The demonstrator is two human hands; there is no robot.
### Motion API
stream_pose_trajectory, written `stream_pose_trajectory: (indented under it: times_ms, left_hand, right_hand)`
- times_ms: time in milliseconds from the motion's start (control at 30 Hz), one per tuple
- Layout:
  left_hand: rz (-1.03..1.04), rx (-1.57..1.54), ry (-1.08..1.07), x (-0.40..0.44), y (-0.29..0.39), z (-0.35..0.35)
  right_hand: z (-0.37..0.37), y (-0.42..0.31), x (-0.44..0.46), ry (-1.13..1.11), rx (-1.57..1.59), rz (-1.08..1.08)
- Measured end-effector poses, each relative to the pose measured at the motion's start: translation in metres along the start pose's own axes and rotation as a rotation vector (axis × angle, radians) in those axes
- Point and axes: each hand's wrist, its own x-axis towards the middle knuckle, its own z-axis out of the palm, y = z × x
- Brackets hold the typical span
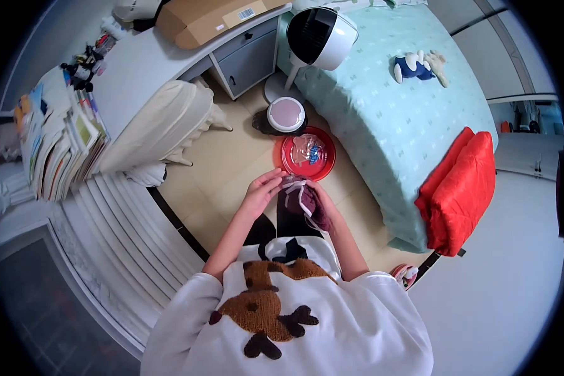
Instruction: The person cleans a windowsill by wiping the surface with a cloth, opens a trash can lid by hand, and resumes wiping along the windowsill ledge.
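Observation:
A dark maroon, soft-looking cloth item (316, 216) with a white ribbon-like strip (302, 195) across it is held in front of my lap. My right hand (326, 203) wraps around its right side, with most of the fingers hidden behind the cloth. My left hand (263, 189) is closed, its fingertips pinched at the item's upper left edge; exactly what they grip there is too small to make out. Just beyond my hands, a red round tray (328, 169) on the floor holds crumpled clear plastic (304, 149) and small blue pieces (314, 155).
Behind the tray stands a bin with a pink lid (286, 115) and black liner. A bed (363, 113) with a red folded quilt (460, 191) is at right. A covered chair (163, 119) and desk (131, 81) stand left. A white-and-black round-headed appliance (332, 41) rises beside the bed.

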Motion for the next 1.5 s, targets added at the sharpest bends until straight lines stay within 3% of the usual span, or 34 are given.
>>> stream_pose_trajectory:
  times_ms: [133,167,200,300,400,433,500,600,667,733,800,867,933,967,1000,1100,1167,1267,1300,1400,1500]
  left_hand:
    - [0.067,0.239,0.155,0.054,-0.001,0.004]
    - [0.095,0.280,0.191,0.066,-0.004,0.001]
    - [0.095,0.265,0.213,0.078,-0.007,-0.002]
    - [0.078,0.134,0.350,0.114,-0.013,-0.008]
    - [0.052,0.011,0.399,0.152,-0.020,-0.031]
    - [0.052,0.005,0.402,0.169,-0.021,-0.045]
    - [-0.068,-0.221,0.356,0.197,-0.033,-0.080]
    - [-0.086,-0.191,0.369,0.234,-0.044,-0.117]
    - [-0.087,-0.234,0.342,0.263,-0.051,-0.142]
    - [-0.112,-0.276,0.321,0.285,-0.061,-0.160]
    - [-0.106,-0.252,0.409,0.304,-0.062,-0.165]
    - [-0.044,-0.305,0.333,0.321,-0.081,-0.192]
    - [-0.033,-0.354,0.402,0.330,-0.090,-0.202]
    - [-0.029,-0.324,0.425,0.333,-0.095,-0.208]
    - [-0.023,-0.295,0.445,0.336,-0.099,-0.209]
    - [-0.027,-0.325,0.496,0.345,-0.105,-0.208]
    - [-0.041,-0.408,0.470,0.353,-0.108,-0.210]
    - [-0.041,-0.515,0.438,0.364,-0.111,-0.211]
    - [-0.041,-0.512,0.446,0.366,-0.111,-0.208]
    - [-0.053,-0.552,0.436,0.370,-0.116,-0.197]
    - [-0.104,-0.450,0.447,0.374,-0.114,-0.187]
  right_hand:
    - [-0.020,-0.039,0.044,-0.001,-0.064,0.076]
    - [-0.027,-0.043,0.059,0.006,-0.162,-0.029]
    - [-0.034,-0.049,0.075,0.002,-0.264,-0.136]
    - [-0.048,-0.058,0.113,0.119,-0.333,-0.170]
    - [-0.070,-0.070,0.161,0.156,-0.328,-0.029]
    - [-0.077,-0.073,0.185,0.267,-0.418,-0.055]
    - [-0.110,-0.071,0.240,0.358,-0.503,-0.056]
    - [-0.190,-0.057,0.335,0.550,-0.548,-0.096]
    - [-0.218,-0.066,0.381,0.683,-0.873,-0.101]
    - [-0.255,-0.071,0.429,0.673,-1.156,-0.149]
    - [-0.253,-0.080,0.454,0.481,-0.960,-0.355]
    - [-0.281,-0.080,0.499,0.576,-1.026,-0.336]
    - [-0.247,-0.106,0.503,0.385,-0.532,0.099]
    - [-0.267,-0.107,0.523,0.313,-0.413,0.327]
    - [-0.273,-0.109,0.534,0.284,-0.431,0.370]
    - [-0.272,-0.107,0.536,0.385,-0.710,0.235]
    - [-0.273,-0.106,0.528,0.223,-0.599,0.085]
    - [-0.285,-0.100,0.527,0.123,-0.520,0.178]
    - [-0.288,-0.090,0.528,0.111,-0.472,0.117]
    - [-0.285,-0.062,0.522,0.246,-0.328,-0.057]
    - [-0.290,-0.047,0.526,0.250,-0.237,-0.082]
